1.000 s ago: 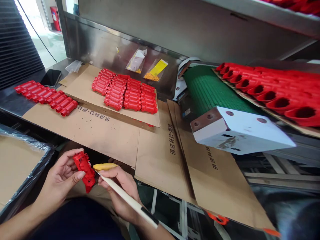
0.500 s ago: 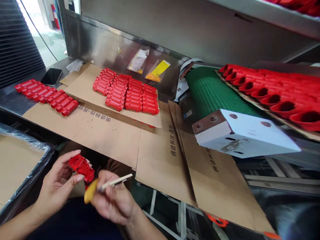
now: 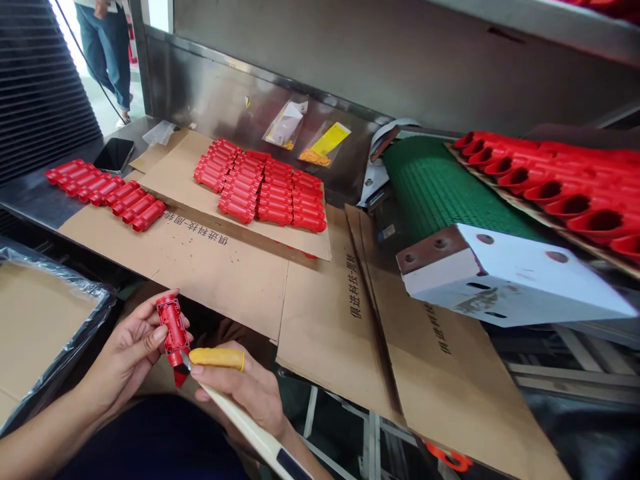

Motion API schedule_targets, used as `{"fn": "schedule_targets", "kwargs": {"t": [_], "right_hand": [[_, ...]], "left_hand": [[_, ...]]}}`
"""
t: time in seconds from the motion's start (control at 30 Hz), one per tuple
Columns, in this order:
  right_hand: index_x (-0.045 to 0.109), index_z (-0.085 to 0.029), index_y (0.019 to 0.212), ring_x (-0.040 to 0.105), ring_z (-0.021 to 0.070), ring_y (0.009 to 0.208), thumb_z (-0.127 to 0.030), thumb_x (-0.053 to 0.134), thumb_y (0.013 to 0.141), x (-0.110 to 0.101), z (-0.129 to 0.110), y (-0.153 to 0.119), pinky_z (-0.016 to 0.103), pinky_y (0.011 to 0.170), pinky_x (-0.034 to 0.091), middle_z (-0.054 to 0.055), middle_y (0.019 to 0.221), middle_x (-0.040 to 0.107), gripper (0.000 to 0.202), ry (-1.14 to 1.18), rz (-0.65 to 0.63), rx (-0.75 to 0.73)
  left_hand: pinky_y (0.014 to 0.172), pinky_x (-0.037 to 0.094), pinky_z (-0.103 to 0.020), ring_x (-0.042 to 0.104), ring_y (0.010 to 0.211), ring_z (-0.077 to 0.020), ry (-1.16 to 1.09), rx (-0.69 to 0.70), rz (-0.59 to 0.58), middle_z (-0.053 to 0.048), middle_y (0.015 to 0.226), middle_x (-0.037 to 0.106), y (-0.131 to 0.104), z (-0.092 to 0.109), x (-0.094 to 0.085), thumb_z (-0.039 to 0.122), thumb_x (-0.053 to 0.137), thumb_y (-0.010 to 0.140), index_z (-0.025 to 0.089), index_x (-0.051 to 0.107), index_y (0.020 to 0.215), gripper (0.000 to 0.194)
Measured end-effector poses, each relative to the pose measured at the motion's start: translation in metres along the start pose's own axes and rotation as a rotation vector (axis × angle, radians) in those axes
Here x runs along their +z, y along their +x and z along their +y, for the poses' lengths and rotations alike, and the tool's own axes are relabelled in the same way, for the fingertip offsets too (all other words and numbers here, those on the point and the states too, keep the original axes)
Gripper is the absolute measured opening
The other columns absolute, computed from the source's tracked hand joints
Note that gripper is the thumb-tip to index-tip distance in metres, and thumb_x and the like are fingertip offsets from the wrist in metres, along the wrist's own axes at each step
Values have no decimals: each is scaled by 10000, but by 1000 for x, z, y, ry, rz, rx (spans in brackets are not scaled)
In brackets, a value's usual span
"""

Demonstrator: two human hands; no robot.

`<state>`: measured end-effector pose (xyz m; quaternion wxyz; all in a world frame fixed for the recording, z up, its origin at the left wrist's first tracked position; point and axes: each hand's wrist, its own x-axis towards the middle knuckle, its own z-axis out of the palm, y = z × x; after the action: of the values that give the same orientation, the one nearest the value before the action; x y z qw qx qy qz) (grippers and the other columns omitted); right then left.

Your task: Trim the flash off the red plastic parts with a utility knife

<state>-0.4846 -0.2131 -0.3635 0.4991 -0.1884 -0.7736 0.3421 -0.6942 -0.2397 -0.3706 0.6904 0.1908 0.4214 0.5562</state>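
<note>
My left hand is closed around a red plastic tubular part, thumb on its near side and fingers behind. The part stands nearly upright, its slotted side facing me. In my right hand is a knife with a long cream handle, dark near its rear end. A yellow finger cot covers the index finger, which lies along the knife. The short grey blade meets the part's lower end; the exact contact is hard to make out. Both hands are above my lap, in front of the bench edge.
Several red parts lie in rows on a cardboard sheet, and more form a row at left near a phone. A green conveyor belt with a white metal end stands right. A plastic-lined box is at left. A person's legs show behind.
My left hand has turned the red part more upright. My right hand has swung the knife round, bringing its blade to the part's lower end. A person has come into view behind.
</note>
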Motion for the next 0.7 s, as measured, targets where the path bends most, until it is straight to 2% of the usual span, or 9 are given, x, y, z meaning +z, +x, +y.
{"fn": "schedule_targets", "kwargs": {"t": [0.13, 0.3, 0.5, 0.7], "right_hand": [[689, -114, 1302, 710, 214, 997, -30, 750, 898, 2, 3, 2, 347, 851, 650, 156, 1136, 743, 417, -18, -52, -78], [658, -191, 1369, 724, 214, 982, -28, 743, 906, 0, -2, 4, 351, 808, 662, 107, 1113, 747, 498, -51, -79, -27], [657, -153, 1348, 719, 209, 960, -35, 783, 876, 4, 1, 3, 334, 806, 667, 127, 1119, 737, 503, -22, -50, -81], [650, -142, 1335, 713, 209, 957, -57, 758, 908, 7, 4, 2, 332, 812, 663, 130, 1109, 736, 449, -56, -51, -105]], "left_hand": [[827, 597, -264, 736, 958, -200, -19, -3, -11, -131, 1148, 737, -2, -1, -2, 283, 808, 891, 233, 600, 1469, 617], [841, 594, -269, 730, 954, -197, 3, -4, -19, -129, 1131, 735, -2, 0, 0, 303, 806, 894, 226, 608, 1454, 599], [839, 597, -278, 734, 933, -204, 46, 0, -31, -125, 1103, 737, -1, 3, 1, 339, 830, 870, 221, 594, 1453, 640], [841, 596, -267, 732, 929, -192, 26, -3, -30, -115, 1121, 739, -3, 0, 1, 325, 812, 889, 229, 596, 1448, 607]]}}
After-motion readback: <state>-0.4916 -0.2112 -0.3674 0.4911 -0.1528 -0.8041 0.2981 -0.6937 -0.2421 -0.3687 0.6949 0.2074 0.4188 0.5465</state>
